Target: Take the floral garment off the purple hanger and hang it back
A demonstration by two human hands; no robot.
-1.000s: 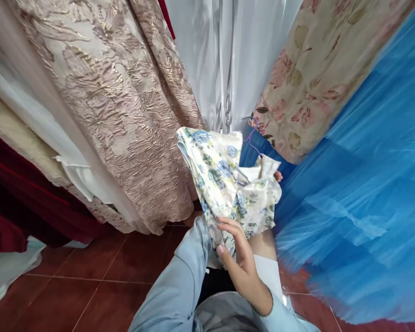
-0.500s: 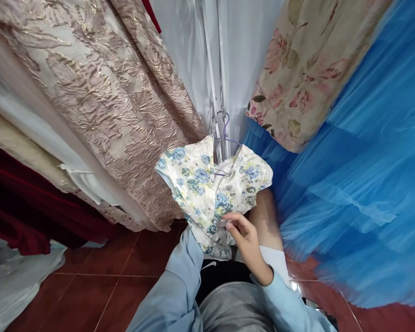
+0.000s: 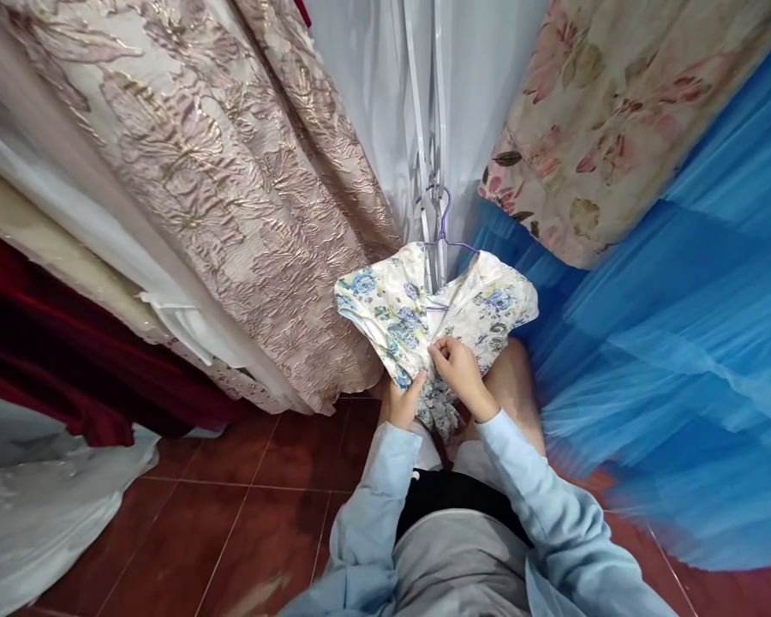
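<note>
A white blouse (image 3: pixel 404 300) printed with blue roses hangs in front of me on a purple wire hanger (image 3: pixel 445 231). My left hand (image 3: pixel 406 401) grips the garment's lower left side, thumb on top and the other fingers hidden beneath the cloth. On the front, below the neckline, my right hand (image 3: pixel 457 367) pinches the fabric between thumb and fingertips. The blouse's lower part bunches up between my hands, over my lap.
Pink and gold brocade fabric (image 3: pixel 231 197) hangs at the left, beside dark red cloth (image 3: pixel 44 351). White drapes (image 3: pixel 373 94) hang behind the blouse. At the right are a floral beige cloth (image 3: pixel 604 146) and blue tulle (image 3: pixel 694 360). Red tiles (image 3: pixel 231 514) cover the floor.
My left hand has come out from beneath the blouse to grip its side. My right hand has moved up and now pinches the front. The view has shifted a little.
</note>
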